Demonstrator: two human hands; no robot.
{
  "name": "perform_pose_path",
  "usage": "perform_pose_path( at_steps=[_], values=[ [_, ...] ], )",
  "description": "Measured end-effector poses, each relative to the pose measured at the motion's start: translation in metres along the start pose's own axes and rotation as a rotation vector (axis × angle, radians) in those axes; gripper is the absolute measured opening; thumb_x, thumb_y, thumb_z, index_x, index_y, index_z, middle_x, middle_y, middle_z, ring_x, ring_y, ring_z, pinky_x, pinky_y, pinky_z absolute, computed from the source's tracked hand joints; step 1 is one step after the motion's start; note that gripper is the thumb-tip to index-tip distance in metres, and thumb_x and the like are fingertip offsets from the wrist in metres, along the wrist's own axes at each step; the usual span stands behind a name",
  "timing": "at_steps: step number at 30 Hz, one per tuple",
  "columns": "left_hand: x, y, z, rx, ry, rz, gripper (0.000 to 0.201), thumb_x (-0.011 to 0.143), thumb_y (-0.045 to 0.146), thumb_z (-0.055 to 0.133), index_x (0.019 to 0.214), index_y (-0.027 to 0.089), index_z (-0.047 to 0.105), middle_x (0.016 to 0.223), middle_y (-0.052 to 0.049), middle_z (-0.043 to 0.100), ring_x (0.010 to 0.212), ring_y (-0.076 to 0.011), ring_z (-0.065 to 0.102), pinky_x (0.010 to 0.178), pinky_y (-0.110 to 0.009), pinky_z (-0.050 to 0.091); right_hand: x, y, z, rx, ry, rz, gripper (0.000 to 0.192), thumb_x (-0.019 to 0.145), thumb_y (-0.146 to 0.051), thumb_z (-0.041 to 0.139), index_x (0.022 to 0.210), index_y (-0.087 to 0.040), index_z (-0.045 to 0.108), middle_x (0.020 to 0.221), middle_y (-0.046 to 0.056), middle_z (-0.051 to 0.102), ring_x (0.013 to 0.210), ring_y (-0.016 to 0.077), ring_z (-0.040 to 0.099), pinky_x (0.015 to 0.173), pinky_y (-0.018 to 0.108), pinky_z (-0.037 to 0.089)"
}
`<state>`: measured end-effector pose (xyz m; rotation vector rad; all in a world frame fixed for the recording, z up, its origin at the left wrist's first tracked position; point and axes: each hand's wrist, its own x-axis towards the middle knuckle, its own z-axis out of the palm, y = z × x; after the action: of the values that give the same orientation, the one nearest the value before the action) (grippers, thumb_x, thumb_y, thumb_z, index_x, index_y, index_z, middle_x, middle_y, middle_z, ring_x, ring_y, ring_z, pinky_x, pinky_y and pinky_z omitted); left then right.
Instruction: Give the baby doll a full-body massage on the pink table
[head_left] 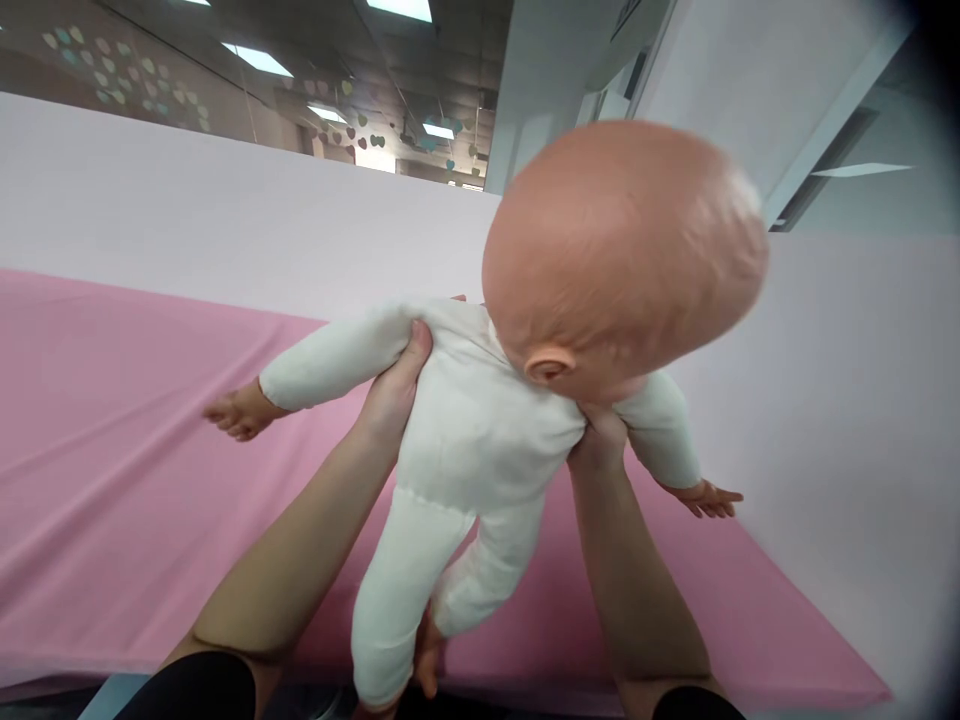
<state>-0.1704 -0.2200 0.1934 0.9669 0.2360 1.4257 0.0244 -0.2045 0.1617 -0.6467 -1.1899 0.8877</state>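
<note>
Head view: one doll (480,430) is held upright between the left hand (401,380) and the right hand (602,437), each curled round its chest below an arm, some fingers hidden. It has one smooth, bald, rounded head (622,240), two outspread arms (337,360) and a soft white cloth body. Beneath lies one creased pink sheet (112,450). Beyond are a plain pale wall (225,205), heart-shaped decals (346,88) and at least four rectangular ceiling lights (259,59)

Ceiling panels (259,59) glow white overhead (the upper right corner fades to black).
</note>
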Motion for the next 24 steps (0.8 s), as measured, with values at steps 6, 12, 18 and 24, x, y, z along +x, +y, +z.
perform_pose_path(
  at_steps=[6,12,18,24],
  values=[
    [-0.020,0.013,0.022,-0.140,0.024,-0.161,0.045,0.096,0.045,0.037,0.132,0.023,0.051,0.115,-0.004,0.067,0.124,-0.0280,0.052,0.106,-0.043,0.042,-0.022,-0.020,0.021,0.132,0.095,-0.157,0.013,0.071,-0.039,0.054,0.073,-0.032,0.064,0.074,-0.004,0.069,0.108,0.0214,0.063,0.097,0.037,0.050],
    [-0.017,0.010,0.019,-0.162,0.029,-0.212,0.054,0.093,0.055,0.035,0.132,0.021,0.051,0.120,-0.007,0.064,0.126,-0.0289,0.049,0.107,-0.044,0.040,-0.027,-0.045,0.036,-0.077,0.164,-0.043,0.021,0.080,-0.045,0.050,0.087,-0.033,0.066,0.094,-0.005,0.072,0.127,0.0173,0.049,0.106,0.033,0.041],
    [-0.005,-0.002,0.006,-0.110,0.025,-0.111,0.050,0.094,0.052,0.033,0.132,0.026,0.050,0.126,-0.001,0.061,0.131,-0.0257,0.045,0.109,-0.041,0.038,-0.027,-0.045,0.043,0.013,0.096,0.101,0.033,0.083,-0.052,0.044,0.099,-0.030,0.063,0.095,0.000,0.072,0.122,0.0214,0.054,0.102,0.039,0.044],
    [-0.001,-0.016,-0.002,-0.105,0.045,-0.083,0.058,0.087,0.058,0.043,0.136,0.027,0.045,0.129,-0.003,0.059,0.132,-0.0282,0.042,0.109,-0.042,0.037,-0.022,-0.033,0.036,0.046,0.086,0.132,0.033,0.080,-0.055,0.048,0.096,-0.031,0.064,0.082,0.001,0.072,0.114,0.0214,0.059,0.098,0.039,0.048]
  ],
)
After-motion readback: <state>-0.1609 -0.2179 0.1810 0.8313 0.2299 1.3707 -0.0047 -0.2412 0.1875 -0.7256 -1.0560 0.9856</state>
